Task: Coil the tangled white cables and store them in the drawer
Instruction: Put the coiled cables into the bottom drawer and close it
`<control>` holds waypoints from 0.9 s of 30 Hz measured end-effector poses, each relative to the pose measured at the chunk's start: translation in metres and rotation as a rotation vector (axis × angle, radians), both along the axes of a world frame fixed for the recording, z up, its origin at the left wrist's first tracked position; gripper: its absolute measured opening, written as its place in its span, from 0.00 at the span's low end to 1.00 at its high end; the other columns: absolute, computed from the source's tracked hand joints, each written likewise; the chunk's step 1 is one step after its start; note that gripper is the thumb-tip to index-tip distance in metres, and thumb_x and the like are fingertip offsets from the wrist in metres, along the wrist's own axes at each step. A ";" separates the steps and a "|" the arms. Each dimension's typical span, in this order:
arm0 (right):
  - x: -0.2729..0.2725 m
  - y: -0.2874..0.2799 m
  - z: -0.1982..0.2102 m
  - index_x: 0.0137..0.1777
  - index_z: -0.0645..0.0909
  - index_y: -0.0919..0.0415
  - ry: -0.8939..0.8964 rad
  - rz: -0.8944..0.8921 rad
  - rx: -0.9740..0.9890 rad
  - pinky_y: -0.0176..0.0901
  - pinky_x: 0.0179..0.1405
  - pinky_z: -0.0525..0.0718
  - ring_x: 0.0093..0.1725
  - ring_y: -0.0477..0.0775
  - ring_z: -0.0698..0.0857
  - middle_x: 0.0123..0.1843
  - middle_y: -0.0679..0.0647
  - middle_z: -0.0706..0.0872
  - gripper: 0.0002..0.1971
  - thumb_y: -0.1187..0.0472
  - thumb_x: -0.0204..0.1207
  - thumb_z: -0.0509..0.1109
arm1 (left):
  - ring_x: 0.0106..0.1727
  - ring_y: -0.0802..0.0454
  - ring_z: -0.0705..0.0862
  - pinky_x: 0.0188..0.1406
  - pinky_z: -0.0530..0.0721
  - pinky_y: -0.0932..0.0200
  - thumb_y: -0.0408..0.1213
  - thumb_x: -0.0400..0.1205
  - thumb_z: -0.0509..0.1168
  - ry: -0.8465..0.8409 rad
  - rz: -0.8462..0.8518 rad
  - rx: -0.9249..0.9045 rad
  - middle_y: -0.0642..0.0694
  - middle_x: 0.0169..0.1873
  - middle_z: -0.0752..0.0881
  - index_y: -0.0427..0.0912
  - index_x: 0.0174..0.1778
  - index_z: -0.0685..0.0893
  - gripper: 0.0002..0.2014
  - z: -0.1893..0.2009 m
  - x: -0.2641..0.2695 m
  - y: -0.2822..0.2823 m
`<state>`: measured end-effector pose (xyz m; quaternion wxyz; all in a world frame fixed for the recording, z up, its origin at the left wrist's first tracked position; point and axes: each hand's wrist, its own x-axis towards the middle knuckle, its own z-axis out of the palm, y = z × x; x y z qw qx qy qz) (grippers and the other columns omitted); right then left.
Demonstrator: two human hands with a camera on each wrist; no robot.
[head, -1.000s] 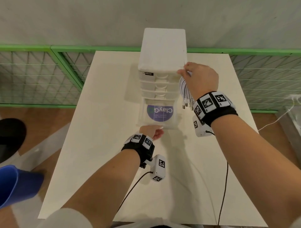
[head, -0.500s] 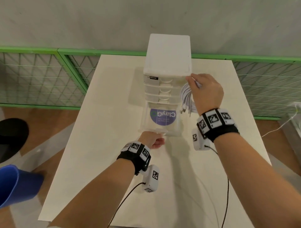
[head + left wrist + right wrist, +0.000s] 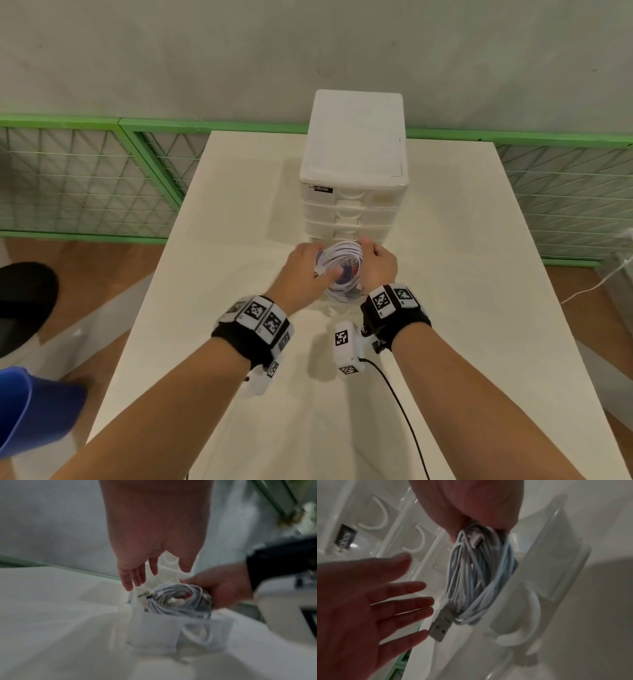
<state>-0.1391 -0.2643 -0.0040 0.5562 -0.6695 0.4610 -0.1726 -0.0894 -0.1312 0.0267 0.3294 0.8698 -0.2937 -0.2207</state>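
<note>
White cable coil [image 3: 476, 577] gripped by right hand [image 3: 376, 267] over drawer [image 3: 556, 555]

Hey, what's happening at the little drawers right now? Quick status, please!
Right hand grips coiled white cables, lowering them into the open bottom drawer. Left hand open beside them, holding nothing. Nothing blocking.

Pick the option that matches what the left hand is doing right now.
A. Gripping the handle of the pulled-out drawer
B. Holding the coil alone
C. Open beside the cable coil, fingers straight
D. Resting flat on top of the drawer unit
C: the left hand has straight, spread fingers next to the cable coil, which the right hand grips over the open drawer.
</note>
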 end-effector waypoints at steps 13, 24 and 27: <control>-0.008 -0.012 0.010 0.61 0.74 0.73 0.267 0.392 -0.112 0.52 0.60 0.75 0.61 0.68 0.79 0.62 0.71 0.81 0.18 0.60 0.85 0.48 | 0.62 0.44 0.80 0.60 0.71 0.46 0.73 0.66 0.63 -0.348 -0.129 0.345 0.43 0.65 0.79 0.50 0.73 0.68 0.44 -0.044 -0.003 -0.029; -0.050 -0.008 0.010 0.80 0.53 0.63 0.515 0.812 -0.593 0.60 0.80 0.49 0.83 0.56 0.49 0.84 0.57 0.53 0.29 0.68 0.78 0.54 | 0.57 0.41 0.80 0.60 0.70 0.46 0.68 0.63 0.70 -0.323 -0.079 0.348 0.41 0.58 0.77 0.49 0.70 0.74 0.42 -0.039 -0.002 -0.040; -0.061 -0.009 0.005 0.81 0.49 0.62 0.492 0.840 -0.639 0.61 0.80 0.46 0.84 0.55 0.47 0.85 0.56 0.51 0.30 0.68 0.79 0.52 | 0.56 0.43 0.80 0.57 0.66 0.47 0.73 0.61 0.68 -0.467 -0.081 0.367 0.42 0.57 0.78 0.52 0.68 0.77 0.42 -0.040 -0.005 -0.040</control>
